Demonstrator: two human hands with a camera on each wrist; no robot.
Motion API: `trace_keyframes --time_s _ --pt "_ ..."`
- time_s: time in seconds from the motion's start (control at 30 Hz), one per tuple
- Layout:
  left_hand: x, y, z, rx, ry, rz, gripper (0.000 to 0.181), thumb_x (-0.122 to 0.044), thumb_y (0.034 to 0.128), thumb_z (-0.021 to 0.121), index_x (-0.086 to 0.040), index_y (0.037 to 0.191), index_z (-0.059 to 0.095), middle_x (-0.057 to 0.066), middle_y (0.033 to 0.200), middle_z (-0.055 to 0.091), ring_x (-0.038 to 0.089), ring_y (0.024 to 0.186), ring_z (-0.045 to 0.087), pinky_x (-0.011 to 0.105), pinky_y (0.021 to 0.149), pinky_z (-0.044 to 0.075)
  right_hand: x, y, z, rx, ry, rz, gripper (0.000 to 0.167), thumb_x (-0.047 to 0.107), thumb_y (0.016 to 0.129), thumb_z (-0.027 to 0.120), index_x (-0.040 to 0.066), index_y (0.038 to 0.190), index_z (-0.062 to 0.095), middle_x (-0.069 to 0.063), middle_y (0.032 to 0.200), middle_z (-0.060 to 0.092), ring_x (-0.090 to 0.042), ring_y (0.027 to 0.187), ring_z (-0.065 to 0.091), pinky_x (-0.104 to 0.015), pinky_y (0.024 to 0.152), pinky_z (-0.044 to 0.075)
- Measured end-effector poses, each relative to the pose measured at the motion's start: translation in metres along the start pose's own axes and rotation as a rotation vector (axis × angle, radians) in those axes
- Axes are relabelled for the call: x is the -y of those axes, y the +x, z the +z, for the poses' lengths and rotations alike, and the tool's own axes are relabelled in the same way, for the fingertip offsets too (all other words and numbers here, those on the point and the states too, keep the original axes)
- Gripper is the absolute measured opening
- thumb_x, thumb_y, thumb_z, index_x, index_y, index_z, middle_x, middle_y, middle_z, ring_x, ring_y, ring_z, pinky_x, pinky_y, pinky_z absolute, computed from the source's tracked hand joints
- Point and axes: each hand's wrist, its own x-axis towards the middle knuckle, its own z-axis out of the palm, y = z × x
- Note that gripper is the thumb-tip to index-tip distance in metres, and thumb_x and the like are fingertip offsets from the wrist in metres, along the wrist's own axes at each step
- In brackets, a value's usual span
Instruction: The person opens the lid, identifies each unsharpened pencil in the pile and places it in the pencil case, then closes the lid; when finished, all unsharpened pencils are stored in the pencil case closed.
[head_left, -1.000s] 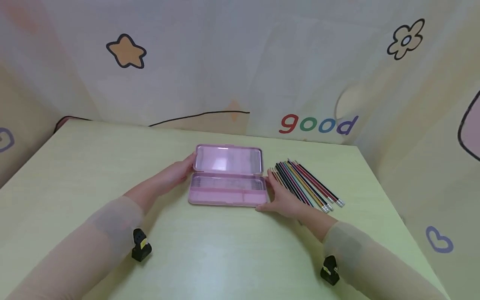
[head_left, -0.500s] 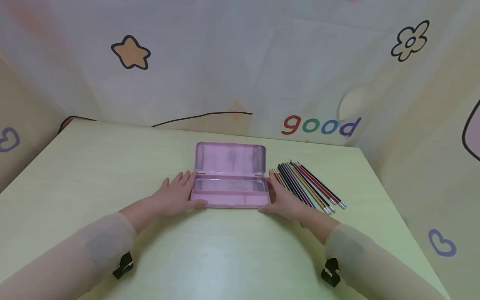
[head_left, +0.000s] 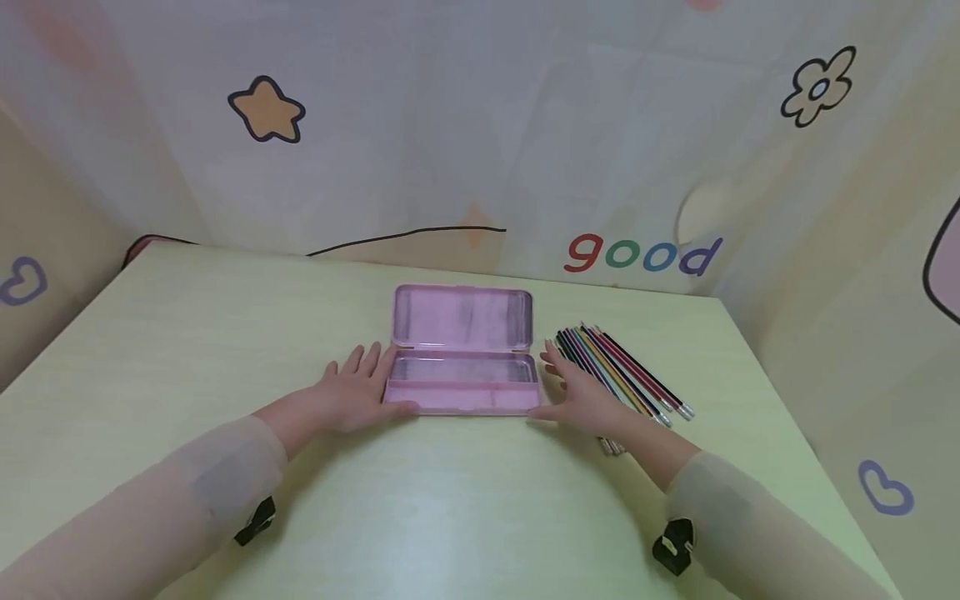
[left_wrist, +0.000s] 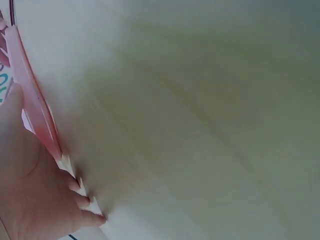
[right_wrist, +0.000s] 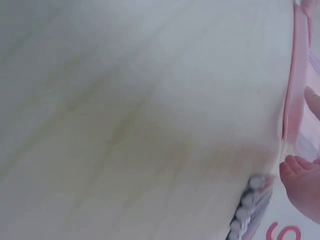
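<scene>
A pink pencil case [head_left: 450, 398] lies with its lid folded back on the table, its compartments showing nothing inside. My left hand [head_left: 348, 402] is at its left end, fingers spread and straight, thumb along the front left corner. In the left wrist view the thumb lies beside the case's pink front side [left_wrist: 35, 95]. My right hand [head_left: 591, 404] stands just off the right end, fingers extended, thumb tip by the front right corner; whether it touches is unclear. Between that hand and the right side lies a fanned bundle of pencils [head_left: 637, 371], partly hidden by the hand and wrist.
The pale table [head_left: 420, 508] stretches in front of the case and to the left. A printed cloth backdrop [head_left: 420, 150] rises behind the table and at both sides. Pencil ends [right_wrist: 242, 210] show near the right hand in the right wrist view.
My left hand has come forward from the case's upper left side to its front left corner, fingers spreading. The right hand has drawn slightly rightward from the case. The case has hardly moved.
</scene>
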Motion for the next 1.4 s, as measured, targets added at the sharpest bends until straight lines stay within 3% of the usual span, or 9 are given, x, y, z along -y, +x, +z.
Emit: trace_keyframes --time_s 0.27,0.47,0.6,0.77,0.87,1.0,1.07,1.23,1.4 --pt "0.002 0.001 0.003 -0.005 -0.023 -0.002 0.103 -0.074 0.0834 0.036 -0.006 0.149 -0.006 0.024 0.153 -0.001 0.045 0.137 -0.002 0.067 0.102 0.005 -0.016 -0.017 -0.019 -0.076 0.0 -0.007 0.085 0.026 0.084 0.07 0.003 0.148 0.018 -0.017 0.145 0.036 -0.034 0.129 0.037 -0.05 0.1 0.035" --pt "0.001 0.003 0.002 -0.004 -0.029 0.002 0.104 -0.075 0.0824 0.037 -0.008 0.149 -0.005 0.023 0.153 -0.001 0.044 0.138 -0.003 0.067 0.102 0.003 -0.025 -0.03 -0.028 -0.163 0.01 0.0 0.066 0.026 0.086 0.069 0.001 0.139 0.04 -0.016 0.133 0.05 -0.031 0.121 0.048 -0.044 0.095 0.042" --pt "0.0 0.002 0.002 -0.009 -0.031 -0.003 0.103 -0.074 0.083 0.037 -0.007 0.149 -0.005 0.023 0.153 -0.001 0.044 0.137 -0.003 0.068 0.101 0.001 -0.031 -0.041 -0.035 -0.222 0.062 0.023 0.056 0.024 0.088 0.066 -0.001 0.134 0.046 -0.018 0.126 0.055 -0.031 0.116 0.051 -0.042 0.094 0.043" --pt "0.0 0.001 0.001 -0.001 -0.039 -0.008 0.102 -0.073 0.0838 0.037 -0.006 0.149 -0.004 0.023 0.153 -0.001 0.045 0.137 -0.004 0.069 0.1 0.0 -0.04 -0.058 -0.042 -0.296 0.124 0.074 0.051 0.027 0.091 0.061 -0.002 0.131 0.049 -0.02 0.122 0.058 -0.028 0.11 0.054 -0.019 0.086 0.045" --pt "0.0 0.001 0.0 0.011 -0.04 -0.007 0.102 -0.073 0.0838 0.037 -0.006 0.149 -0.005 0.023 0.153 -0.002 0.044 0.137 -0.005 0.069 0.1 0.0 -0.045 -0.068 -0.046 -0.336 0.175 0.105 0.048 0.025 0.092 0.06 -0.003 0.129 0.05 -0.02 0.119 0.059 -0.016 0.104 0.056 -0.009 0.079 0.042" --pt "-0.002 -0.001 -0.001 0.015 -0.034 -0.009 0.103 -0.074 0.0834 0.036 -0.006 0.149 -0.005 0.023 0.153 -0.002 0.045 0.137 -0.004 0.069 0.1 0.001 -0.052 -0.079 -0.048 -0.385 0.22 0.144 0.049 0.026 0.092 0.06 -0.005 0.129 0.051 -0.02 0.12 0.058 0.006 0.094 0.052 -0.008 0.078 0.042" --pt "-0.002 -0.001 -0.002 0.012 -0.033 -0.008 0.103 -0.074 0.0834 0.036 -0.005 0.149 -0.004 0.024 0.153 -0.002 0.046 0.137 -0.004 0.07 0.099 0.001 -0.056 -0.084 -0.049 -0.404 0.242 0.156 0.049 0.026 0.092 0.06 -0.005 0.129 0.051 -0.021 0.121 0.057 0.01 0.092 0.051 -0.009 0.078 0.043" --pt "0.0 0.001 -0.002 0.011 -0.029 -0.002 0.103 -0.074 0.0834 0.035 -0.005 0.149 -0.004 0.025 0.152 -0.001 0.046 0.137 -0.003 0.07 0.099 0.002 -0.064 -0.095 -0.046 -0.43 0.263 0.187 0.047 0.022 0.092 0.06 -0.007 0.128 0.051 -0.021 0.122 0.056 0.007 0.087 0.054 -0.015 0.073 0.047" --pt "-0.001 0.0 -0.001 0.016 -0.022 0.001 0.103 -0.074 0.0831 0.035 -0.005 0.149 -0.005 0.024 0.153 -0.002 0.045 0.137 -0.003 0.07 0.1 0.002 -0.071 -0.106 -0.039 -0.433 0.181 0.256 0.047 0.026 0.091 0.062 -0.003 0.127 0.054 -0.018 0.116 0.057 0.0 0.083 0.053 -0.02 0.062 0.046"
